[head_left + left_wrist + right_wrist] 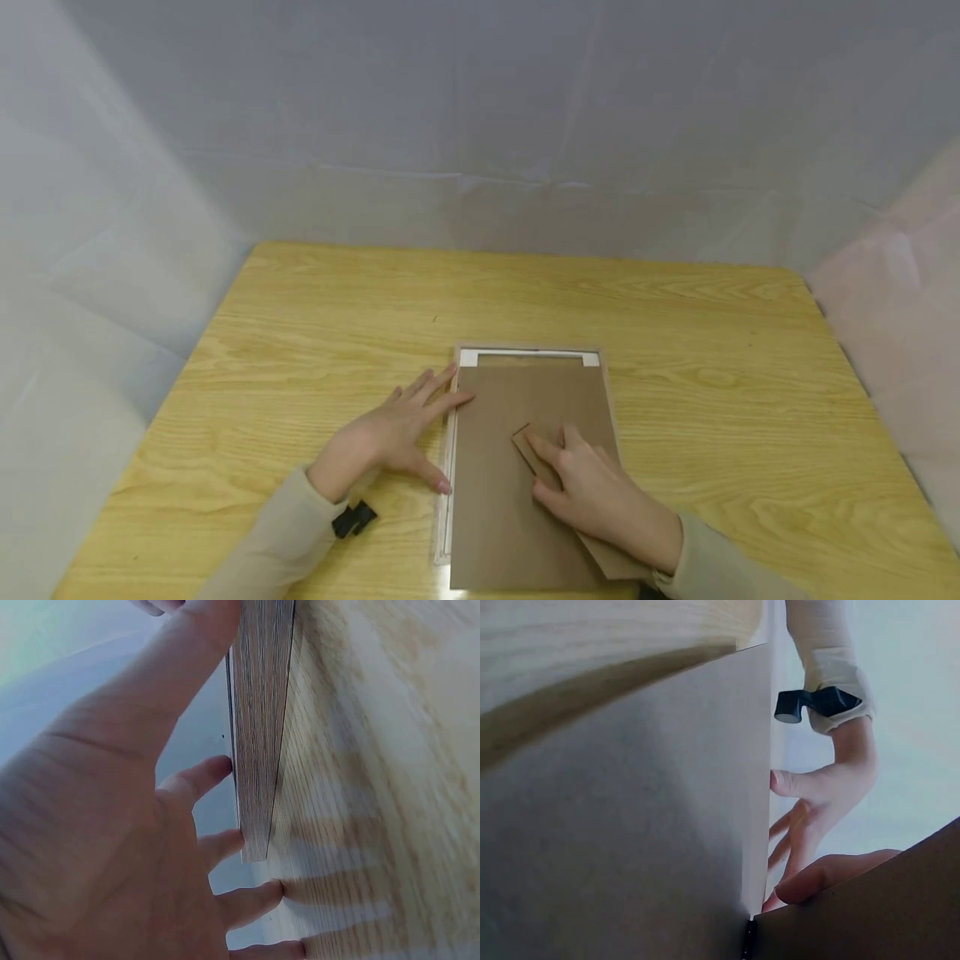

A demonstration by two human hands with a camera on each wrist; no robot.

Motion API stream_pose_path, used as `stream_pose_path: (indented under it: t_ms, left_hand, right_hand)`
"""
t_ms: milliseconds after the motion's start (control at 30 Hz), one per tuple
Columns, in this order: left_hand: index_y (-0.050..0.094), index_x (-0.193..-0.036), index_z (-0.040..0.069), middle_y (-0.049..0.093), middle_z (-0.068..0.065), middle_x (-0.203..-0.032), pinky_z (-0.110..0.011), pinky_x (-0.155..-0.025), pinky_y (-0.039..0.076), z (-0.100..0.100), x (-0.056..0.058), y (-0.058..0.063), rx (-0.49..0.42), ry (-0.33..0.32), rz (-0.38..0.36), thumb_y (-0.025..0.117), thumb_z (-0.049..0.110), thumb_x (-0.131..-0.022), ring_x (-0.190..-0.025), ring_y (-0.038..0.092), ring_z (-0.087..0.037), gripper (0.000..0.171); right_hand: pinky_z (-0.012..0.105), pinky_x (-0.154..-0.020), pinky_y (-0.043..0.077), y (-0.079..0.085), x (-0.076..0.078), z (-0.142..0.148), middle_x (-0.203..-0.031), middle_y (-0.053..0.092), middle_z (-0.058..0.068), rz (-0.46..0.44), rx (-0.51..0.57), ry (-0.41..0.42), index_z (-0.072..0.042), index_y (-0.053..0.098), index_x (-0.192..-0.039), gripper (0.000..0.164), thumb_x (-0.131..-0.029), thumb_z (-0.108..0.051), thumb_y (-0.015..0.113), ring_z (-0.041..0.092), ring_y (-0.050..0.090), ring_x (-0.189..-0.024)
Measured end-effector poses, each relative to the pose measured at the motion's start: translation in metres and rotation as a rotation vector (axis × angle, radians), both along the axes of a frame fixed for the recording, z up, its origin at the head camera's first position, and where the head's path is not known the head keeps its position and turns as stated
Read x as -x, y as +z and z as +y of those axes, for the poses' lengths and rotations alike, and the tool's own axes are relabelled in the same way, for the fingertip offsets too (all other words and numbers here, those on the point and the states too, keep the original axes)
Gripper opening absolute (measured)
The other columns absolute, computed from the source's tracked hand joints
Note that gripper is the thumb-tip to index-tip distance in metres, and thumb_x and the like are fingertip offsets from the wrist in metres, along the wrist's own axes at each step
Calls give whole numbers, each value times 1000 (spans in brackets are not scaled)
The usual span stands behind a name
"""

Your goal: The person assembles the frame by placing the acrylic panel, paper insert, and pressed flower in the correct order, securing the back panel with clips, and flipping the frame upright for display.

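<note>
While the left hand [386, 437] spreads along the left side of a flat rectangular frame [262, 735], fingers apart and holding nothing, the right hand [596, 492] grips a narrow brown strip [615, 562], thumb at one edge, fingers over it. Frame lies flat on the table [712, 375], near side, about centre; its outer edge is straight, with fine wood-like streaks in the left wrist view. Brown backing board [487, 517], matte and smooth, sits over it, off-line: gap at the far end, overhang at the near end. White corner piece [468, 357] and white inner border show in that gap. Strip is set diagonally on the board, dark line at its squared end; right wrist view has it angled up from the board surface. Tabletop: yellowish, wavy wood grain, rounded far corners. Behind, creased pale sheeting [525, 92]. Sleeves [281, 525] light, plain; small black block [354, 519] at the left cuff.
</note>
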State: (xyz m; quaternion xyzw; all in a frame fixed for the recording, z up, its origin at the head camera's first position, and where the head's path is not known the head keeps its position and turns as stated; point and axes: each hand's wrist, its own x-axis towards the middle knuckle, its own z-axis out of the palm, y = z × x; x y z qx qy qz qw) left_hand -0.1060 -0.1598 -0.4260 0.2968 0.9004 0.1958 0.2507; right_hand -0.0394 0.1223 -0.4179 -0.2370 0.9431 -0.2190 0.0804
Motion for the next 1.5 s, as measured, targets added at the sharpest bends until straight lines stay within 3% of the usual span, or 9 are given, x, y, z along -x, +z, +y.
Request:
stream_pose_path:
  t_ms: [367,867,1300,1400,1500]
  left_hand:
    - [27,-158,27,-10,-5,-166,-68,-113,7,0,0,2,-3,-3,-2,86,56,-63,-149,-3,-43,115]
    - [32,-155,19,-11,-6,-166,-69,-113,5,0,0,1,-17,5,-15,87,53,-63,-149,-5,-42,113]
    - [37,-153,16,-8,-5,-167,-71,-112,7,1,0,0,-21,7,-4,86,55,-63,-149,-3,-42,110]
    - [36,-153,16,-9,-5,-166,-70,-112,6,2,1,0,-9,10,-10,86,56,-62,-149,-4,-41,111]
    - [36,-153,16,-9,-5,-166,-70,-112,6,2,1,1,-5,14,-19,86,55,-62,-149,-4,-41,111]
  right_hand:
    - [19,-38,36,4,-6,0,-96,54,20,-39,12,21,-4,56,-140,58,-85,-17,70,10,42,-46]
    - [21,-39,37,-1,-11,0,-98,55,21,23,13,45,-4,58,-139,59,-82,-17,70,8,42,-47]
    - [21,-45,39,-12,-8,4,-90,47,6,-68,100,30,-5,54,-142,63,-82,-16,69,8,41,-55]
    - [28,-58,47,-13,-8,4,-98,49,10,19,44,17,-4,57,-139,64,-79,-21,71,17,48,-70]
    - [51,-75,52,-12,-9,3,-119,51,24,111,-73,-32,-4,56,-138,70,-78,-34,74,38,53,-101]
